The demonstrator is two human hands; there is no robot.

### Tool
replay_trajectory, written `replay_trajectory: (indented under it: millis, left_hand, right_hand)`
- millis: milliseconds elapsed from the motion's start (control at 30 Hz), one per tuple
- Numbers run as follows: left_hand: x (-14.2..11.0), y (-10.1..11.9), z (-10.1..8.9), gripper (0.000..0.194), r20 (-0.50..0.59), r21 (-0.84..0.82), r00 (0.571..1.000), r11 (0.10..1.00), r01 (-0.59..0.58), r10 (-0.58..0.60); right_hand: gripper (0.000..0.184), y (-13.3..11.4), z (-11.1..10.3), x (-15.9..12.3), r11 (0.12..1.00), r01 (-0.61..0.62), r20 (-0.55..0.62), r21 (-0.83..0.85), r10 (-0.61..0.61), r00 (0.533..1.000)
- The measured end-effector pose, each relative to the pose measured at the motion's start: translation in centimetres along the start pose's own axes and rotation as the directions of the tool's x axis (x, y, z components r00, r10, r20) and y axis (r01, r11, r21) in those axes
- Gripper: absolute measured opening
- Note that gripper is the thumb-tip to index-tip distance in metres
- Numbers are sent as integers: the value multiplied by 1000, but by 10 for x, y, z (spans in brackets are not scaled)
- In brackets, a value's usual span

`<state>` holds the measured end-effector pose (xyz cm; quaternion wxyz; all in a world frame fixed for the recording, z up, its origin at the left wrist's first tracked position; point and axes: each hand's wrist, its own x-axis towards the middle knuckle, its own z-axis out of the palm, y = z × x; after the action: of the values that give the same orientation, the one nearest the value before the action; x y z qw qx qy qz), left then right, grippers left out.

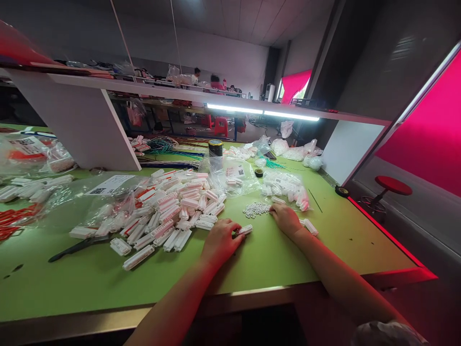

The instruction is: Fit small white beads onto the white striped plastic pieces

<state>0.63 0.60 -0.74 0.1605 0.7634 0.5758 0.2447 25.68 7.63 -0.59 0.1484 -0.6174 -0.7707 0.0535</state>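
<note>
My left hand (221, 241) is closed round one end of a white plastic connector housing (245, 229), which lies low over the green table. To its left spreads a heap of similar white connector housings (169, 211). My right hand (284, 218) has its fingertips drawn together at the right edge of a pile of tiny white plastic pieces (255, 210). Whatever those fingertips hold is too small to make out. Beside the right wrist lies another white housing (310, 227), and one more (278, 200) sits just beyond the fingers.
A dark tool (77, 247) lies left of the heap. Clear plastic bags (234, 175) with labels, a black tape roll (258, 172) and a dark can (215, 148) stand farther back. A lamp-lit shelf (259, 102) spans the table (266, 264). A red stool (393, 185) is at right.
</note>
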Motion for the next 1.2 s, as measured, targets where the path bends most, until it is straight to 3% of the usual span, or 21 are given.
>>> replay_trajectory:
  millis: [67, 133, 233, 333, 533, 800, 967, 1100, 1200]
  left_hand:
    - [0, 0, 0, 13, -5, 1, 1000, 1000, 1, -1]
    - [0, 0, 1, 12, -12, 1, 1000, 1000, -4, 4]
    - [0, 0, 2, 12, -21, 1, 999, 1000, -25, 25]
    - [0, -1, 3, 11, -26, -1, 999, 1000, -30, 30]
    - [1, -2, 4, 12, -21, 3, 1000, 1000, -23, 23]
    - [1, -1, 4, 13, -23, -10, 999, 1000, -27, 27]
    - [0, -3, 5, 13, -38, -7, 999, 999, -31, 31]
    - [0, -4, 5, 17, -34, 18, 998, 999, -45, 45]
    - [-2, -4, 4, 28, -26, 62, 993, 992, -114, 116]
  right_hand:
    - [13, -1, 1, -1, 996, 40, -40, 76, -37, 999]
    - [12, -7, 4, -4, 970, 156, -121, 186, -134, 984]
    - [11, -23, 9, -14, 870, 380, -240, 313, -314, 918]
    - [14, -41, 14, -24, 810, 493, -246, 318, -431, 868]
    - [18, -52, 19, -31, 854, 517, -129, 65, -506, 853]
    - [13, -60, 14, -34, 805, 566, -52, -179, -582, 812]
    - [18, -58, 11, -37, 828, 560, -73, -23, -560, 825]
    - [20, -44, 11, -30, 837, 509, -215, 201, -470, 856]
    - [18, -25, 8, -17, 863, 445, -313, 241, -365, 877]
